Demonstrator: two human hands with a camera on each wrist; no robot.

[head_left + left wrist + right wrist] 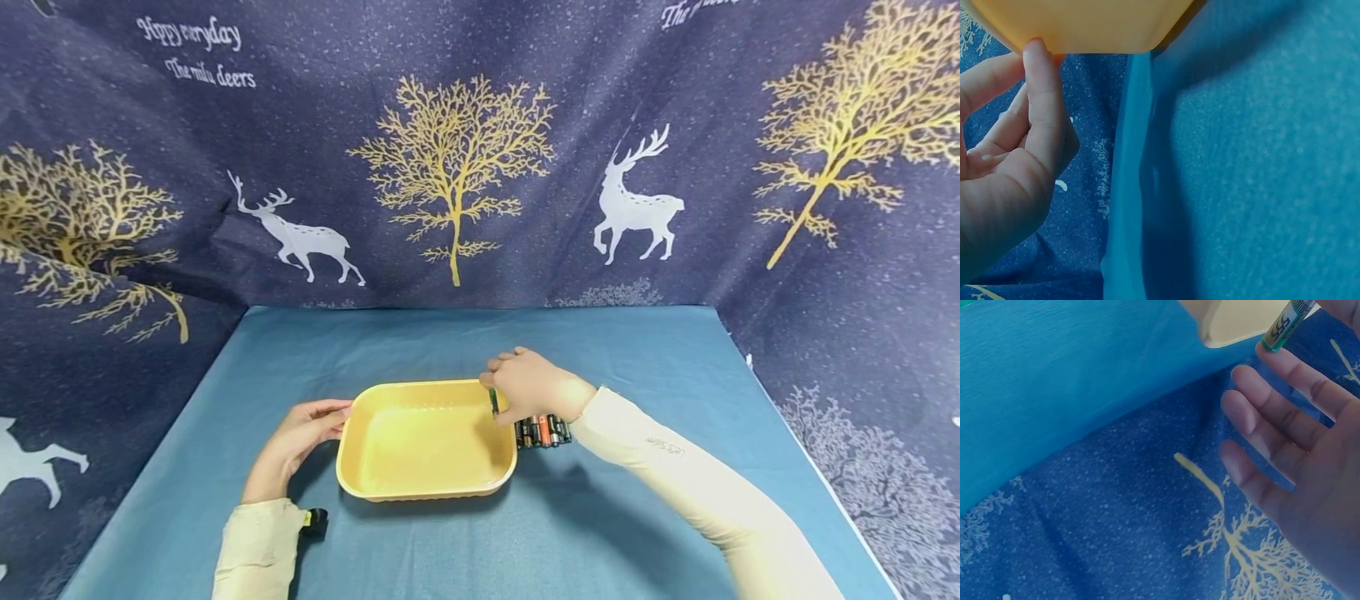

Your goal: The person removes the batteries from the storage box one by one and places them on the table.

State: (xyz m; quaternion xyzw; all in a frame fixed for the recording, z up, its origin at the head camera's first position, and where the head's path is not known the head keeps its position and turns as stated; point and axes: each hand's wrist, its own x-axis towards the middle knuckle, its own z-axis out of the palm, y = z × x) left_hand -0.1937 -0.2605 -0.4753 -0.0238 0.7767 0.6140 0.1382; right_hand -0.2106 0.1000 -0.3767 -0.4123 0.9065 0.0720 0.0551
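Observation:
A yellow plastic tray (pixel 427 450) with rounded corners sits on the table, its inside bare. My left hand (pixel 302 432) holds the tray's left rim, with fingertips at its edge in the left wrist view. Above the tray's right rim, my right hand (pixel 534 385) pinches a green battery (pixel 1285 326) by its ends between thumb and index finger. The other fingers (pixel 1266 428) of that hand are spread loosely. Just right of the tray, partly hidden under my right hand, lies a row of several batteries (pixel 544 430) in dark and orange colours.
A blue cloth (pixel 420 558) covers the table. Behind it hangs a dark blue curtain (pixel 480 50) printed with trees and deer. A small black device (pixel 317 523) is at my left wrist.

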